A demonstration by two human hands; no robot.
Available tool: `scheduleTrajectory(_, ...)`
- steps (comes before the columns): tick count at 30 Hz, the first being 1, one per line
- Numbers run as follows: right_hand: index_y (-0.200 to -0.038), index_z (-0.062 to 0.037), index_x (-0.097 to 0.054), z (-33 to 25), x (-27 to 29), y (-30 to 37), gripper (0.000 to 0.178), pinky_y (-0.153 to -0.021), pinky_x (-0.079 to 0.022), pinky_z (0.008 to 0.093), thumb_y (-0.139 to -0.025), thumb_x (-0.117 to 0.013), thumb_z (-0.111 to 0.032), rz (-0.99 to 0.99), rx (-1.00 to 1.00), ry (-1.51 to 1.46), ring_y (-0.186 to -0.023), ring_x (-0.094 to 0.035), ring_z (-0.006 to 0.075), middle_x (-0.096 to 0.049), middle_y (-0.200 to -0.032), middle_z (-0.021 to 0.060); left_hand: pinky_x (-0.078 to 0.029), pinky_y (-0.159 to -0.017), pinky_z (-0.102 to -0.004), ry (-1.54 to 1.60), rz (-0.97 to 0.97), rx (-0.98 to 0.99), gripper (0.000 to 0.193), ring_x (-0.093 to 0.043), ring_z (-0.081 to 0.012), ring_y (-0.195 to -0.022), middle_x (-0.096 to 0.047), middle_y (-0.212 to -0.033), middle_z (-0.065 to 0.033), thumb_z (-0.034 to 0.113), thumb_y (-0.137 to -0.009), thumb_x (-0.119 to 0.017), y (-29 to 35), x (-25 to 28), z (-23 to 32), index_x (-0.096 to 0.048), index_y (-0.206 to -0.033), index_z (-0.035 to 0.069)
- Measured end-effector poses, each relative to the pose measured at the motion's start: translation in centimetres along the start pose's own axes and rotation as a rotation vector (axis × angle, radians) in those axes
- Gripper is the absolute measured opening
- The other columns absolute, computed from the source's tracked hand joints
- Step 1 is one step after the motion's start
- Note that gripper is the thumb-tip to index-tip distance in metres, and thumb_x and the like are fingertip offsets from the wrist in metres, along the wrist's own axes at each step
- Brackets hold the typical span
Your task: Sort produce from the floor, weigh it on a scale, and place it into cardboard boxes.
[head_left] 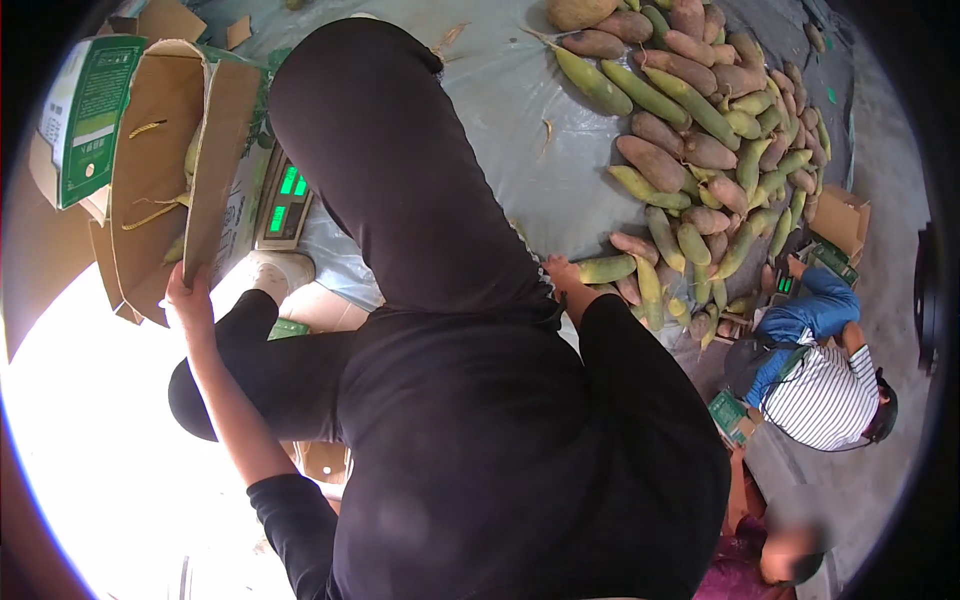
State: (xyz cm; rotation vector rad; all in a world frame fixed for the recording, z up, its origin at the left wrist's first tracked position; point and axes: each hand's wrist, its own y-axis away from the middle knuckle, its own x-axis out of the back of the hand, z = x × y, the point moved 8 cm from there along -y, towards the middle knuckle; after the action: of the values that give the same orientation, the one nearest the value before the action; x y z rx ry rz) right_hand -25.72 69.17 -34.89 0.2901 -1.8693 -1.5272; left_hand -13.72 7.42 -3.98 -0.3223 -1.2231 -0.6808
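Observation:
My left hand [190, 300] grips the near edge of an upright cardboard box [222, 160], its fingers closed on the board. Pale green roots [180, 240] show in part inside the box, along with thin yellow strands. My right hand [562, 275] is low beside my right knee, at the edge of a heap of vegetables. A green radish [606, 269] lies right against that hand. The leg partly covers its fingers, so I cannot tell whether they hold the radish.
Beside the box is a scale [283, 205] with lit green digits. Long green radishes and reddish-brown roots [652, 163] are heaped on plastic sheeting [520, 140]. At the right a person in a striped top [825, 395] bends near boxes; another person [745, 560] is below.

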Motion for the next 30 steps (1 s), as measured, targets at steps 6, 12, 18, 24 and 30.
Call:
scheduleTrajectory(6,-0.121,-0.0161,-0.048,0.8,-2.3,-1.1,0.081,-0.08,-0.05,0.0412,-0.047,-0.083,-0.01,0.005,-0.011,-0.079,-0.107,-0.052,0.0294,-0.051,-0.115,0.0084,-0.046,-0.07,-0.0315,0.029,-0.022,0.033,0.023,-0.06,-0.0204,-0.075,-0.063,-0.083,-0.0131,0.009,-0.08,-0.06,0.1,0.2,-0.4,-0.06,-0.101,0.0)
scheduleTrajectory(12,-0.112,-0.0118,-0.057,0.5,-1.2,0.3,0.036,-0.087,-0.046,0.0415,-0.077,-0.06,-0.02,0.062,-0.031,-0.275,-0.106,-0.056,0.0313,-0.061,-0.109,0.0112,-0.047,-0.074,-0.0337,-0.162,-0.056,0.181,0.029,-0.062,-0.0268,-0.082,-0.065,-0.093,-0.0135,0.016,-0.079,-0.06,0.8,1.5,0.2,-0.061,-0.105,0.004)
scheduleTrajectory(18,-0.109,-0.0136,-0.059,0.2,-0.5,-0.5,0.034,-0.084,-0.047,0.0407,-0.076,-0.061,-0.018,0.206,0.029,-0.208,-0.103,-0.058,0.0305,-0.062,-0.106,0.0117,-0.046,-0.069,-0.0341,0.091,0.022,0.028,0.021,-0.06,-0.0264,-0.073,-0.062,-0.086,-0.0137,0.006,-0.075,-0.06,0.7,1.1,1.5,-0.062,-0.096,0.001)
scheduleTrajectory(24,-0.105,-0.0139,-0.061,3.7,0.8,2.8,0.034,-0.08,-0.048,0.0406,-0.071,-0.066,-0.016,0.17,0.041,-0.181,-0.097,-0.06,0.0309,-0.064,-0.1,0.0125,-0.046,-0.072,-0.0362,-0.107,0.018,0.044,0.019,-0.061,-0.0292,-0.085,-0.063,-0.091,-0.0096,0.011,-0.076,-0.06,0.8,1.4,2.9,-0.064,-0.094,0.008)
scheduleTrajectory(30,-0.099,-0.0107,-0.062,3.8,7.0,1.8,0.036,-0.076,-0.049,0.0395,-0.065,-0.073,-0.018,0.125,0.045,-0.089,-0.091,-0.062,0.0312,-0.065,-0.094,0.013,-0.047,-0.075,-0.0373,-0.055,0.037,0.038,0.016,-0.061,-0.0279,-0.088,-0.063,-0.093,-0.0065,0.013,-0.079,-0.06,0.6,0.6,1.5,-0.064,-0.094,0.011)
